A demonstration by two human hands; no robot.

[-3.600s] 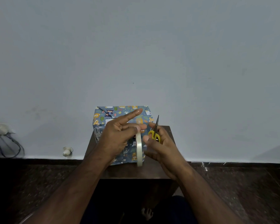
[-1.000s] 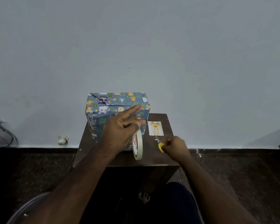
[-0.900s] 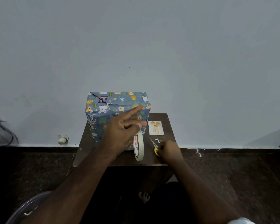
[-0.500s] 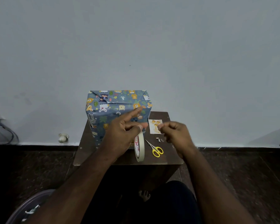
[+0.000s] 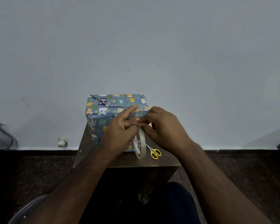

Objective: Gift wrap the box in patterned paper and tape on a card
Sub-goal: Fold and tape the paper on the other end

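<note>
Wrapped box (image 5: 113,110) standing on the small table (image 5: 165,162), at its back left. Tape roll (image 5: 140,143) up on its edge just right of the box, held by left hand (image 5: 120,131), pointer finger straight. Right hand (image 5: 163,126) pinching at the top of the roll. Yellow scissors (image 5: 154,152) flat just right of the roll.

Wrapped box (image 5: 115,110) at rear left of worktop (image 5: 128,161), against wall; tape roll (image 5: 140,145) upright just right of box, between both hands; scissors (image 5: 154,152) flat beside roll, right.
</note>
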